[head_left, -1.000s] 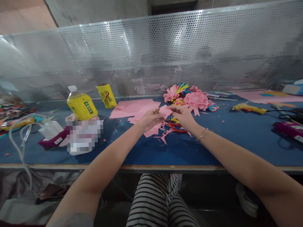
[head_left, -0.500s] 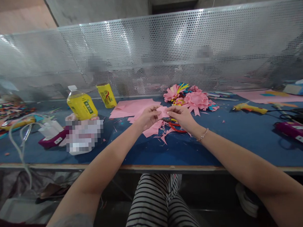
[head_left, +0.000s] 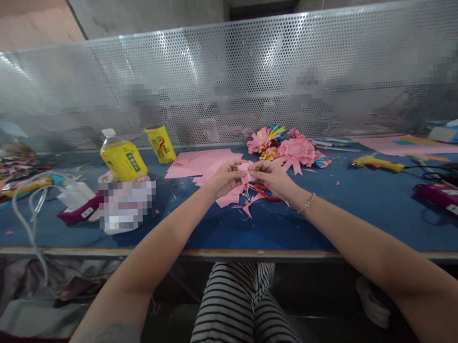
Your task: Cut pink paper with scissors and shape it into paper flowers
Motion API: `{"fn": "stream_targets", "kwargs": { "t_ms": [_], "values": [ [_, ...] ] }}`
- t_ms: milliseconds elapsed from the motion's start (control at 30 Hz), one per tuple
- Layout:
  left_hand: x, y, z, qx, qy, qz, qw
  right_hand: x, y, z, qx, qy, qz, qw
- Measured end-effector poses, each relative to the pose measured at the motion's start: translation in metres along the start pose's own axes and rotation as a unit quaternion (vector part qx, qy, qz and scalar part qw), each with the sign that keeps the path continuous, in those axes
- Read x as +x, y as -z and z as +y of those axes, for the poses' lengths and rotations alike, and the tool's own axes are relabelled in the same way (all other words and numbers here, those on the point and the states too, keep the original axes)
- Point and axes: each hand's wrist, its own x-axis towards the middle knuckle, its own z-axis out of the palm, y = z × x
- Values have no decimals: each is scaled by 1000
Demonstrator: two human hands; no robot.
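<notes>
Both my hands meet over the middle of the blue table (head_left: 346, 212). My left hand (head_left: 225, 179) and my right hand (head_left: 272, 176) pinch a small piece of pink paper (head_left: 246, 169) between their fingertips, folded or bunched between them. Under the hands lie pink paper scraps (head_left: 233, 197) and red-handled scissors (head_left: 265, 191). A stack of pink paper sheets (head_left: 202, 162) lies just behind my left hand. Finished pink paper flowers (head_left: 294, 150) sit behind my right hand.
A yellow bottle (head_left: 121, 159) and a yellow can (head_left: 161, 144) stand at the left. A purple box (head_left: 78, 212) and white cable (head_left: 27, 208) lie far left. A yellow glue gun (head_left: 375, 162) and a second purple box (head_left: 446, 200) lie right. A perforated metal screen (head_left: 248, 76) backs the table.
My hands have drawn closer together, and the pink piece that was held flat is now bunched smaller between the fingertips.
</notes>
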Motion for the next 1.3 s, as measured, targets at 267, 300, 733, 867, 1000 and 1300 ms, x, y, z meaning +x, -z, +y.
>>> {"fn": "stream_targets", "kwargs": {
  "t_ms": [267, 300, 733, 867, 1000, 1300],
  "values": [
    [0, 0, 0, 15, 3, 21, 1000, 0, -2, -1, 6, -15, 9, 1000],
    [0, 0, 1, 14, 3, 23, 1000, 0, -2, 0, 2, -14, 12, 1000],
    [1, 2, -2, 38, 0, 8, 999, -3, -5, -8, 64, -100, -3, 993],
    [0, 2, -5, 66, -4, 19, 998, -4, -5, -8, 57, -114, -18, 992],
    [-1, 0, -5, 87, -3, 15, 996, -3, -3, -5, 72, -140, -17, 987],
    [-1, -3, -4, 104, 8, 26, 994, -1, -1, -5, 94, -178, -5, 979]
  ]
}}
